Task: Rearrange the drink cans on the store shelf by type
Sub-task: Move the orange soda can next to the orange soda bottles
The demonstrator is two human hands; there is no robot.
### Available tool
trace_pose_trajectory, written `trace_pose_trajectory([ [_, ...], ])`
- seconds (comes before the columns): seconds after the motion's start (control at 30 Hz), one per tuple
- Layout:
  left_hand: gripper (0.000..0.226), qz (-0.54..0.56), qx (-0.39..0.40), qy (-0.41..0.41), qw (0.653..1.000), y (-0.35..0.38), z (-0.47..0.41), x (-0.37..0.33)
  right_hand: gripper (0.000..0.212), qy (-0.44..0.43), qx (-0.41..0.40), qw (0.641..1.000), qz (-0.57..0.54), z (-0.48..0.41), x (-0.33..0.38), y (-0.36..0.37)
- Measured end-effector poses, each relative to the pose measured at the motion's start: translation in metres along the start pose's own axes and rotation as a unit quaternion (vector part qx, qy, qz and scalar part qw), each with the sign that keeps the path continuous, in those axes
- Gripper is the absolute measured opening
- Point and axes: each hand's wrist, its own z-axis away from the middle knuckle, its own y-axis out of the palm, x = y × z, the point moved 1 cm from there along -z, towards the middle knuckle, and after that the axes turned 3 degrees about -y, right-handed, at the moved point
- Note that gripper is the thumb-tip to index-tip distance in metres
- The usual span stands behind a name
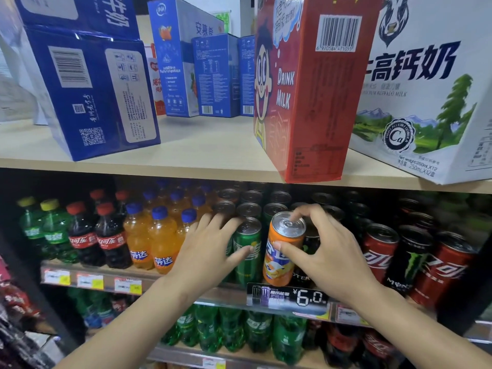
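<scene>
A person is reaching both bare hands into the middle tier of a wooden store shelf (186, 169) crowded with drinks. The right hand (327, 251) is grasping a slim orange aluminium soda can (282, 249), thumb on its label and fingertips (295, 215) curled over the lid. The can is tilting, top leaning right, at the shelf's near edge between other cans. The left hand (210, 249) is wrapping around a slim green aluminium soda can (246, 251) just left of it, thumb pressed to its front.

The likely trouble: the orange can, held off vertical in a tight row, could slip or knock the black energy drink can (310, 251) behind it, and that one could topple its neighbours. The left hand, reaching among close-packed lids, could nudge the cans beyond it.

Readable writing: the orange can and the orange plastic bottles (162, 243) to the left carry Chinese characters in blue. A black can (407, 259) to the right shows a green claw mark and "MON". Red cans (378, 254) carry white Chinese script. A black price tag (288, 295) reads "¥6.0". On the tier above, a red carton (308, 89) says "DRINK MILK" and a white carton (426, 89) "BUFFALO MILK".
</scene>
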Motion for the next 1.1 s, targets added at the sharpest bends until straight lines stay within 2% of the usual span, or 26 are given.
trace_pose_trajectory([
  [0.2,0.058,-0.015,0.006,-0.020,1.000,0.000,-0.010,-0.006,0.037,-0.003,-0.032,0.998,-0.047,0.018,0.008,-0.019],
  [0.43,0.060,-0.021,-0.018,0.000,1.000,-0.002,-0.010,-0.007,0.038,-0.002,-0.056,0.994,-0.097,0.043,0.015,-0.046],
  [0.7,0.058,0.025,-0.023,-0.004,0.999,-0.007,-0.014,-0.020,0.040,0.020,-0.072,0.988,-0.136,0.059,0.013,-0.064],
  [0.9,0.057,0.016,-0.036,0.041,0.998,-0.004,-0.008,-0.030,0.041,0.049,-0.090,0.981,-0.164,0.066,0.000,-0.069],
  [1.1,0.063,0.035,-0.031,0.047,0.998,0.001,-0.015,-0.040,0.038,0.061,-0.100,0.979,-0.170,0.070,-0.004,-0.072],
])
